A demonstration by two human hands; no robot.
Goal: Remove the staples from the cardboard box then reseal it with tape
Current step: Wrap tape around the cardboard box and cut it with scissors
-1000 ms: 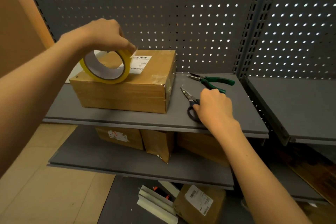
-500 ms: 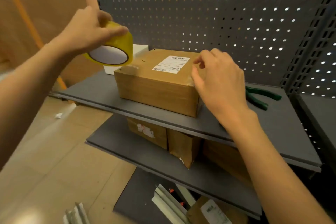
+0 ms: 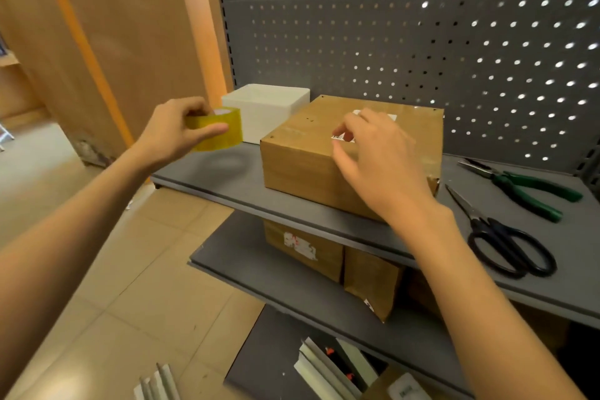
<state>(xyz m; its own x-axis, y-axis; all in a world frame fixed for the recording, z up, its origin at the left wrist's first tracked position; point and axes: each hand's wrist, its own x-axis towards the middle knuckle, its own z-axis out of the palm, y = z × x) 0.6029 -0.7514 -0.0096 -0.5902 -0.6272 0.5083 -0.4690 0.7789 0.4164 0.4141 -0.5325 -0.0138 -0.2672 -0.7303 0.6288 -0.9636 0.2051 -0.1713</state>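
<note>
Head camera view, looking down at two bare arms reaching over a grey metal shelf (image 3: 227, 185). Our left hand (image 3: 168, 136) grips a yellowish roll of packing tape (image 3: 220, 130), thumb across its front and fingers curled behind. Half a second ago we held the roll up near the box's left corner; now it hangs lower and further left, apart from the box and just above the shelf. Our right hand (image 3: 380, 159) hovers over the near front edge of the closed cardboard box (image 3: 298, 166), fingers loosely spread and holding nothing; a second ago it rested on the scissors. Whether the fingertips touch the lid, we cannot tell.

The box sits on the shelf, its white shipping label (image 3: 357, 114) partly hidden by our hand. A white container (image 3: 266, 107) stands just behind its left side. To the right lie black-handled scissors (image 3: 506, 243) and green-handled pliers (image 3: 526, 188), both untouched.

With the tools set down and tape in hand, we judge the resealing stage is underway, with the right hand likely feeling along the lid.
</note>
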